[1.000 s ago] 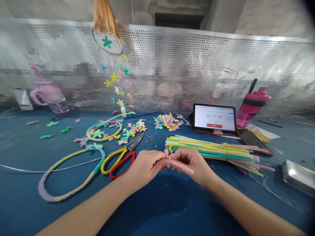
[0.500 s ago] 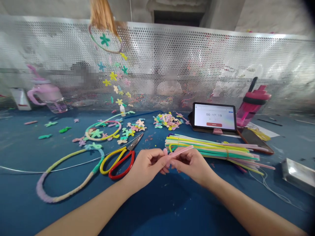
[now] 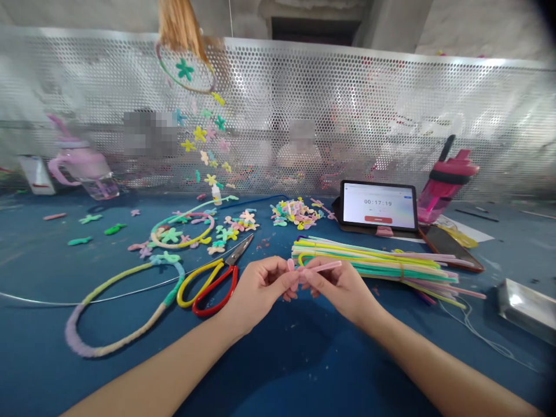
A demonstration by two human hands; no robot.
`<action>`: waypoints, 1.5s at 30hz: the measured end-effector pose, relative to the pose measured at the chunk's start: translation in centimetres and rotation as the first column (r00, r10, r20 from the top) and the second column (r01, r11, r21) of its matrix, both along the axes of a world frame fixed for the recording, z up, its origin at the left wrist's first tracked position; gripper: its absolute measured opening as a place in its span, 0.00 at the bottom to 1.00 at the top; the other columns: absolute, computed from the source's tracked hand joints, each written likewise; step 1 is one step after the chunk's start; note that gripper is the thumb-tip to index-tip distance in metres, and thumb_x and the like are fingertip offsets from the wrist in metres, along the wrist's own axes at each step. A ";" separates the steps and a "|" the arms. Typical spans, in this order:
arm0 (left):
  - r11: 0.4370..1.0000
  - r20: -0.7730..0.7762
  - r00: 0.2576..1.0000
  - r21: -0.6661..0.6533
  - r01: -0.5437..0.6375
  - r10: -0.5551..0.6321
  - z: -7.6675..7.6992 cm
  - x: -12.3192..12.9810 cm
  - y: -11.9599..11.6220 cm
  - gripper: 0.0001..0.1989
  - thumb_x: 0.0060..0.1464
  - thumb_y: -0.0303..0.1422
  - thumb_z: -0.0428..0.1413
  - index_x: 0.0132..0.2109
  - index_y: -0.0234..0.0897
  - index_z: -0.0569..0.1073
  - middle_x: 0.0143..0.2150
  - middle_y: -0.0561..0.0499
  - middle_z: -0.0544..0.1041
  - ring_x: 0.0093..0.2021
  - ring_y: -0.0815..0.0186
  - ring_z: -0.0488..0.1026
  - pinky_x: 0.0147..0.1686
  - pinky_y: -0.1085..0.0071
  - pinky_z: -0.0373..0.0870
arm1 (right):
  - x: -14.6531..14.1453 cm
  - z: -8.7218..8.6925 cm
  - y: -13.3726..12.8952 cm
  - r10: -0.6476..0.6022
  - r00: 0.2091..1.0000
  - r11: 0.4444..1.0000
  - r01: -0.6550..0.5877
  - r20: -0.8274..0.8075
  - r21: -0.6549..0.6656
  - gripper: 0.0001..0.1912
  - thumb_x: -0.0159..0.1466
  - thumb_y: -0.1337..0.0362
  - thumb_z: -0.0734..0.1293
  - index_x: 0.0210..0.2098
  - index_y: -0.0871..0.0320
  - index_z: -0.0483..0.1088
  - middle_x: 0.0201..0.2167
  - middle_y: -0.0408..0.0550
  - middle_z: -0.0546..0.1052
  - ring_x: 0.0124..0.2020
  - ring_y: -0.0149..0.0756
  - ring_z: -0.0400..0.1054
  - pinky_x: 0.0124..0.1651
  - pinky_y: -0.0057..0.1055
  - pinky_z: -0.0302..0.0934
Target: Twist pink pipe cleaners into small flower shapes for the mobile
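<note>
A pink pipe cleaner (image 3: 326, 267) is held between both hands above the blue table. My left hand (image 3: 270, 284) pinches its looped end, where a small pink loop stands up from the fingertips. My right hand (image 3: 336, 289) grips it close beside, and the straight tail pokes out to the right over the fingers. Fingers partly hide the bent section. Left of my left hand lie scissors (image 3: 216, 286) with one yellow and one red handle. Behind my right hand rests a bundle of coloured pipe cleaners (image 3: 373, 260).
A fuzzy multicoloured hoop (image 3: 130, 341) lies at left, with a second hoop (image 3: 154, 237) behind it. Small flower shapes (image 3: 299, 214) are heaped at the back. A tablet (image 3: 377, 202), a pink bottle (image 3: 447, 179) and a metal box (image 3: 527, 307) stand at right.
The pink pipe cleaner's tail has tipped slightly lower, nearer level. My fingers have shifted a little around its looped end; both hands keep their hold.
</note>
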State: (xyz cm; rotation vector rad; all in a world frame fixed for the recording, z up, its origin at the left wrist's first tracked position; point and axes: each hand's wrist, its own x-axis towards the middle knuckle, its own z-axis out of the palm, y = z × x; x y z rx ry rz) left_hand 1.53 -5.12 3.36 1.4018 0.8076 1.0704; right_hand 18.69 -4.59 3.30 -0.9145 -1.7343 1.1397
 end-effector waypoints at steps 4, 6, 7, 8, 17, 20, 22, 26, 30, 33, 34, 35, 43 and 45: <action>1.000 -0.003 1.000 0.028 0.005 -0.005 0.0 -0.1 -0.1 0.11 0.52 0.35 0.57 0.29 0.31 0.69 0.24 0.53 0.70 0.24 0.72 0.67 0.27 0.76 0.66 | -0.1 -0.1 0.0 -0.021 0.998 1.000 0.020 -0.056 -0.023 0.13 0.60 0.58 0.65 0.27 0.61 0.72 0.26 0.46 0.71 0.24 0.29 0.65 0.25 0.25 0.60; 0.999 -0.009 1.000 0.033 0.007 -0.007 0.0 -0.1 -0.1 0.10 0.53 0.35 0.57 0.29 0.31 0.69 0.24 0.53 0.70 0.25 0.72 0.67 0.27 0.76 0.67 | -0.1 -0.1 -0.2 -0.027 0.996 0.998 0.022 -0.087 -0.051 0.13 0.60 0.59 0.65 0.25 0.61 0.72 0.25 0.45 0.71 0.22 0.27 0.63 0.24 0.24 0.59; 0.999 -0.014 1.000 0.036 0.007 -0.007 -0.1 -0.1 -0.1 0.10 0.53 0.34 0.57 0.30 0.31 0.69 0.24 0.53 0.70 0.25 0.72 0.66 0.27 0.76 0.66 | -0.2 -0.2 -0.3 -0.030 0.994 0.997 0.023 -0.107 -0.071 0.13 0.60 0.59 0.65 0.25 0.61 0.72 0.24 0.45 0.71 0.21 0.26 0.63 0.24 0.24 0.58; 0.999 -0.019 1.000 0.041 0.009 -0.008 -0.1 -0.1 -0.2 0.10 0.53 0.34 0.57 0.30 0.31 0.69 0.24 0.53 0.70 0.25 0.72 0.66 0.27 0.75 0.66 | -0.2 -0.2 -0.3 -0.031 0.991 0.995 0.018 -0.134 -0.098 0.13 0.61 0.59 0.65 0.25 0.62 0.72 0.23 0.45 0.71 0.21 0.26 0.62 0.24 0.24 0.58; 0.997 -0.017 0.999 0.070 0.038 -0.036 0.0 -0.2 -0.3 0.08 0.54 0.34 0.56 0.33 0.31 0.70 0.26 0.52 0.71 0.26 0.72 0.66 0.27 0.76 0.65 | -0.2 -0.3 -0.2 0.032 0.901 0.864 -0.242 -0.432 -0.441 0.10 0.58 0.60 0.68 0.26 0.62 0.71 0.21 0.42 0.71 0.20 0.23 0.59 0.24 0.21 0.54; 0.996 -0.036 0.998 0.066 0.059 -0.057 0.0 -0.2 -0.5 0.08 0.54 0.33 0.56 0.31 0.31 0.71 0.24 0.52 0.71 0.24 0.72 0.66 0.26 0.76 0.65 | -0.3 -0.6 -0.2 0.021 0.891 0.819 -0.275 -0.453 -0.504 0.09 0.56 0.61 0.70 0.27 0.62 0.70 0.21 0.41 0.69 0.20 0.22 0.58 0.25 0.20 0.54; 0.996 -0.041 0.996 0.056 0.075 -0.073 -0.1 -0.1 -0.7 0.08 0.54 0.33 0.56 0.30 0.31 0.70 0.23 0.53 0.70 0.24 0.73 0.67 0.26 0.77 0.65 | -0.3 -0.7 -0.3 0.032 0.889 0.804 -0.295 -0.458 -0.516 0.10 0.55 0.61 0.70 0.27 0.62 0.69 0.21 0.40 0.68 0.21 0.22 0.58 0.26 0.20 0.53; 0.995 -0.042 0.994 0.030 0.100 -0.099 -0.3 0.0 -0.8 0.09 0.54 0.33 0.56 0.30 0.32 0.69 0.24 0.53 0.71 0.24 0.73 0.67 0.26 0.77 0.65 | -0.4 -0.5 -0.5 0.063 0.914 0.809 -0.281 -0.400 -0.516 0.13 0.55 0.59 0.70 0.27 0.62 0.66 0.20 0.40 0.66 0.20 0.22 0.56 0.25 0.20 0.51; 0.995 -0.028 0.995 0.002 0.099 -0.099 -0.2 0.0 -0.7 0.09 0.54 0.34 0.56 0.30 0.32 0.69 0.24 0.53 0.71 0.24 0.73 0.68 0.25 0.77 0.65 | -0.1 -0.2 -0.1 0.038 0.985 0.909 -0.103 -0.165 -0.404 0.16 0.53 0.58 0.70 0.22 0.61 0.62 0.18 0.39 0.66 0.18 0.23 0.55 0.22 0.22 0.49; 0.997 -0.039 0.996 -0.017 0.078 -0.079 0.0 0.0 -0.5 0.11 0.53 0.35 0.56 0.28 0.32 0.68 0.23 0.54 0.70 0.23 0.73 0.67 0.24 0.77 0.65 | 0.1 0.0 0.1 -0.015 1.000 0.981 0.012 -0.019 -0.193 0.11 0.55 0.61 0.69 0.24 0.60 0.65 0.19 0.40 0.67 0.19 0.25 0.57 0.22 0.23 0.51; 0.997 -0.044 0.997 -0.020 0.070 -0.071 0.0 0.0 -0.5 0.11 0.53 0.35 0.56 0.28 0.32 0.68 0.23 0.54 0.70 0.23 0.73 0.67 0.24 0.77 0.64 | 0.1 0.1 0.0 -0.011 1.000 0.991 0.013 0.017 -0.137 0.08 0.56 0.62 0.68 0.25 0.60 0.66 0.20 0.41 0.68 0.20 0.26 0.58 0.23 0.23 0.53; 0.998 -0.047 0.997 -0.018 0.064 -0.065 0.1 0.0 -0.4 0.12 0.53 0.35 0.56 0.28 0.31 0.68 0.23 0.54 0.69 0.22 0.73 0.67 0.24 0.77 0.64 | 0.1 0.2 -0.1 0.001 0.999 0.995 0.004 0.050 -0.095 0.06 0.57 0.64 0.66 0.26 0.60 0.67 0.21 0.42 0.69 0.21 0.27 0.60 0.24 0.24 0.55; 0.996 -0.138 0.986 0.000 0.093 -0.092 -0.1 -0.3 -0.1 0.13 0.50 0.36 0.58 0.27 0.31 0.68 0.21 0.54 0.69 0.21 0.73 0.67 0.23 0.77 0.65 | 0.2 0.8 -0.7 0.070 0.962 0.989 -0.102 0.265 0.107 0.07 0.59 0.65 0.64 0.26 0.60 0.67 0.23 0.43 0.71 0.24 0.29 0.62 0.27 0.25 0.57; 0.993 -0.161 0.980 -0.028 0.114 -0.117 -0.1 -0.3 -0.2 0.13 0.50 0.37 0.59 0.26 0.31 0.68 0.20 0.54 0.69 0.20 0.73 0.67 0.22 0.77 0.65 | 0.3 0.6 -0.6 0.062 0.946 0.987 -0.106 0.317 0.122 0.10 0.57 0.62 0.67 0.24 0.61 0.66 0.22 0.42 0.69 0.23 0.28 0.59 0.26 0.24 0.54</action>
